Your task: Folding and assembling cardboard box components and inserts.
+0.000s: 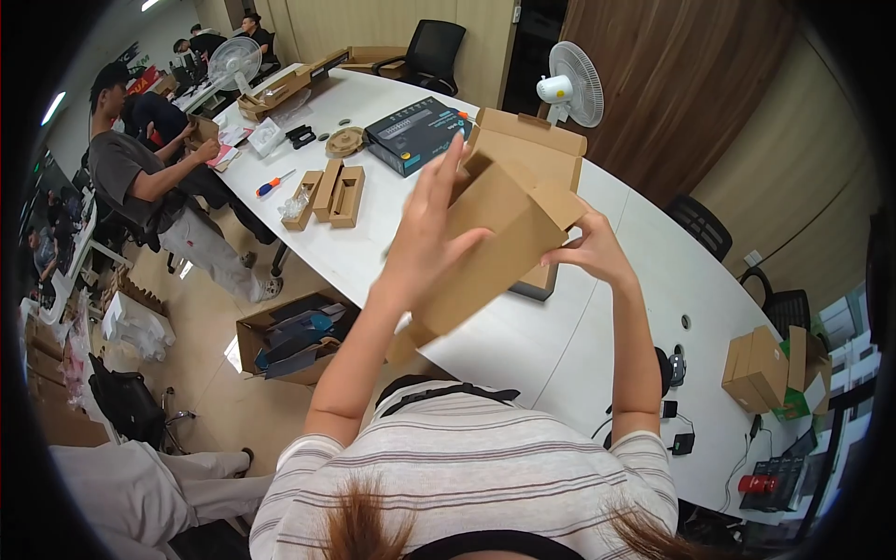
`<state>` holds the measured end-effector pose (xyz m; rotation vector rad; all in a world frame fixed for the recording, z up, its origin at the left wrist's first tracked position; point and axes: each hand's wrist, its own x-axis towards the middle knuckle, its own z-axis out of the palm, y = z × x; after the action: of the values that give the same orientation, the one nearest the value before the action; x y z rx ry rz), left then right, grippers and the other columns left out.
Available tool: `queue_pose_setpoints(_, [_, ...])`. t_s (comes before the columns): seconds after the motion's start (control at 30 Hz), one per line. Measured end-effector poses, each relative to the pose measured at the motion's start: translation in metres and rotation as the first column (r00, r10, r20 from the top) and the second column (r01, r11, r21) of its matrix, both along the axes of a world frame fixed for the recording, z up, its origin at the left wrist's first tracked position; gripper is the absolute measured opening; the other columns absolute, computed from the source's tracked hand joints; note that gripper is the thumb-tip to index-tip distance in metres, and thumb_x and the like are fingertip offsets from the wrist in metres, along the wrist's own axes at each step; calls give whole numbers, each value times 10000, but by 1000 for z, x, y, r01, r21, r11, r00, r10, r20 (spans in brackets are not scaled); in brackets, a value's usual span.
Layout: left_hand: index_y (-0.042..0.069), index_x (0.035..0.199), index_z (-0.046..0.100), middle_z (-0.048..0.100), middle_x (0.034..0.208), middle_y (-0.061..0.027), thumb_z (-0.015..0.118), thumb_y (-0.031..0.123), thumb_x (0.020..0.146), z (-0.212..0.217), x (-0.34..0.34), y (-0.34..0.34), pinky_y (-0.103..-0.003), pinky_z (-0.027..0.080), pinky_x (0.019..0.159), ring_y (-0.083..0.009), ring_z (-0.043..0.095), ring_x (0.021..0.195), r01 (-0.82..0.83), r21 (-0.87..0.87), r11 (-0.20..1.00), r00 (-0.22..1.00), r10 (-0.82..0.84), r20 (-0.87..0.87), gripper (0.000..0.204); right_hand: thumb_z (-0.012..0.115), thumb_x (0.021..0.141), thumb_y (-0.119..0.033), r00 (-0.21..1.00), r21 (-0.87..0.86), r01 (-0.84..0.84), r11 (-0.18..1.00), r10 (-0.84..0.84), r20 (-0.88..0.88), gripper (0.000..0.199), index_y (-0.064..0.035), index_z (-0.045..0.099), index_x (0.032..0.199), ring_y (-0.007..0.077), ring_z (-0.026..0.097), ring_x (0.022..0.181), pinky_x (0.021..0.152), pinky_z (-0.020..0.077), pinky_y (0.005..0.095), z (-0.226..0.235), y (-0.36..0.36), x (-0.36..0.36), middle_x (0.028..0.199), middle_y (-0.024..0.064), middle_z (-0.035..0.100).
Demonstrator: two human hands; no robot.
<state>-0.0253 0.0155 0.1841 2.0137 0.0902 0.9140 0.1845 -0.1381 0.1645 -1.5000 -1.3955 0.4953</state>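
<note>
Stretching from the upper left to the lower right of the frame, the white table [644, 308] takes up the most room. At the upper left stands a co-worker [135, 168] in a dark top and pale trousers. Near the centre, a brown cardboard box [495, 238] is held tilted above the table. The left hand [425, 229] lies along its left side, fingers stretched out and thumb spread apart from them; the right hand [597, 247] has thumb and fingers pinched together on a flap at its right end. Left of centre, an open carton [247, 347] on the floor contains dark and blue pieces. Just behind the held box, above centre, an open brown box [532, 149] has its lid raised. To its left lies a dark printed box [417, 133]. A white fan [576, 84] stands at upper right of centre. Small cardboard trays [346, 194] sit left of centre, and near them is a screwdriver [270, 186] with an orange and blue handle.
</note>
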Motion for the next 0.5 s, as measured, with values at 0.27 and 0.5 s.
queue_pose_setpoints(0.27, [9,1112,572,640,1044,-108,754,87,756,-110,-30,-60,-295,531,775,-195,633,936,105,-338,935,979,-157,-130,407,790,740,-113,901,185,411,893,-367,-230,440,58,563,1076,138,621,752,615,542,250,-63,-5,-6,882,81,654])
queue_pose_setpoints(0.5, [14,1119,560,581,1094,-67,718,107,787,-154,-10,-26,-309,460,856,-169,533,1033,113,-858,501,979,90,182,380,700,848,-291,780,185,380,906,-206,-591,576,70,474,1236,161,626,927,701,581,308,-108,12,-75,1068,121,607])
